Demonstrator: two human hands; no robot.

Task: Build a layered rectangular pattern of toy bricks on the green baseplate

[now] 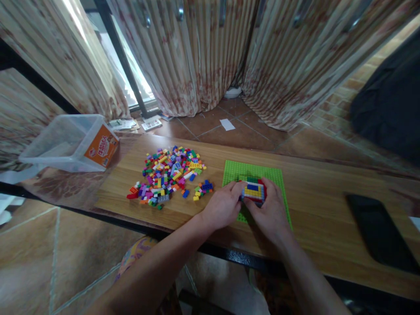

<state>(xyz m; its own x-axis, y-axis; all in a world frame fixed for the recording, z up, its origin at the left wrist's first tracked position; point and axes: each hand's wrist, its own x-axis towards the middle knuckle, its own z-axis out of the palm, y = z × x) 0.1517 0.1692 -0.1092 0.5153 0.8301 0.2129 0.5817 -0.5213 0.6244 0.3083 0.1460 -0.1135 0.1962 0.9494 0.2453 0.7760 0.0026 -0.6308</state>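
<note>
A small block model of toy bricks (254, 190) sits over the green baseplate (278, 175), with yellow, blue, white, red and green bricks showing. My left hand (223, 205) grips its left side, fingers pressed together at the edge. Around the right side and front, my right hand (271, 212) is closed on the same model. Whether the model touches the plate is hidden by my hands. Left of the plate lies a small cluster of bricks (204, 188), mostly dark blue, with some orange, yellow and green.
A big pile of loose colored bricks (170, 170) spreads over the left half of the wooden table (321, 201). At the far left stands a clear plastic box (62, 162) with an orange label. A black phone-like slab (380, 232) lies at the right.
</note>
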